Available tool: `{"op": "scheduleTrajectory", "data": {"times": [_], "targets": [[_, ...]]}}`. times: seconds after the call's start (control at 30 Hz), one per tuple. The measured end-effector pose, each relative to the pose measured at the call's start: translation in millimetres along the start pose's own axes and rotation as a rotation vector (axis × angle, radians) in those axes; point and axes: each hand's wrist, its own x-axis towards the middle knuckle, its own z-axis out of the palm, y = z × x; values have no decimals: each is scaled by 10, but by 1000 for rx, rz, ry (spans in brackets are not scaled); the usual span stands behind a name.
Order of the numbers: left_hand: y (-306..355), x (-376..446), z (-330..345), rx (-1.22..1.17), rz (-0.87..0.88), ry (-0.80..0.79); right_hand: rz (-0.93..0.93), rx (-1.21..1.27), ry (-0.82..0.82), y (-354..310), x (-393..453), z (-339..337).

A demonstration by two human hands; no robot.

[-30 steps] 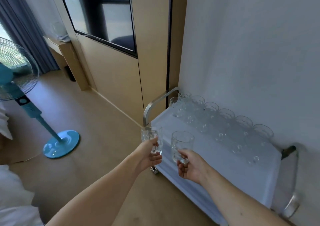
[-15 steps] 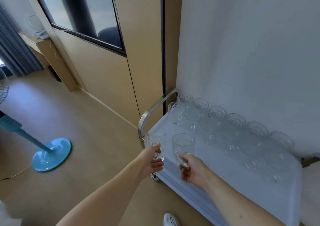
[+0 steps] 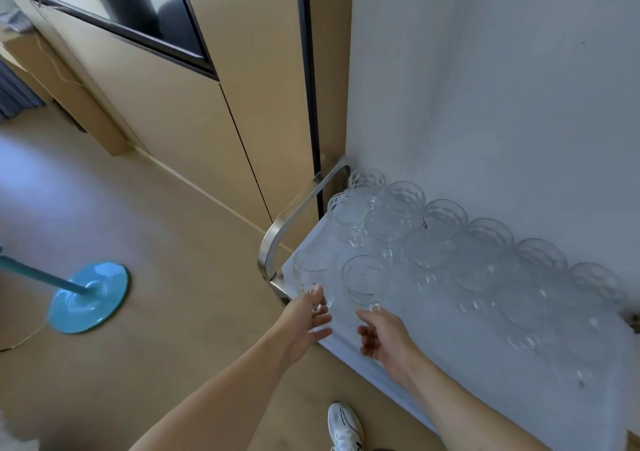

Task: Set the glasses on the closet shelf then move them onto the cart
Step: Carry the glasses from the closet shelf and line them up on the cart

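A: Reporting hand state first. The left hand (image 3: 306,315) has its fingers loosely spread around the stem of the left glass (image 3: 314,270); fingertips touch or sit just beside the stem, and a firm pinch cannot be confirmed. The right hand (image 3: 379,338) is relaxed just below the base of the right glass (image 3: 363,279), fingers half-curled, apparently holding nothing.

B: Position of both glasses?

A: Upright, side by side, at the near left corner of the cart (image 3: 450,364), just inside the handle (image 3: 294,222). Judgement: low contact at the stem keeps the bowls clear and suits setting down without tipping.

B: Why that corner?

A: The row of glasses (image 3: 450,239) occupies the wall side of the cart top, rims nearly touching. The front edge is the open area.

B: Materials?

A: Clear, thin-walled stemmed glass with rounded bowls; outlines are faint against the pale cloth-like cover. The handle is brushed metal, bent in a smooth curve. The wall (image 3: 485,87) is matte white. A blue fan base (image 3: 88,298) stands on the floor, well apart.
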Motion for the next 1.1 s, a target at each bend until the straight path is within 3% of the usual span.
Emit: {"op": "scheduleTrajectory", "data": {"times": [0.47, 0.83, 1.1], "targets": [[72, 436, 155, 36, -29, 2, 8, -25, 47, 34, 382, -37], [163, 668, -24, 244, 38, 160, -300, -552, 433, 154, 410, 116], [320, 646, -45, 169, 206, 93, -351, -539, 514, 170, 441, 268]]}}
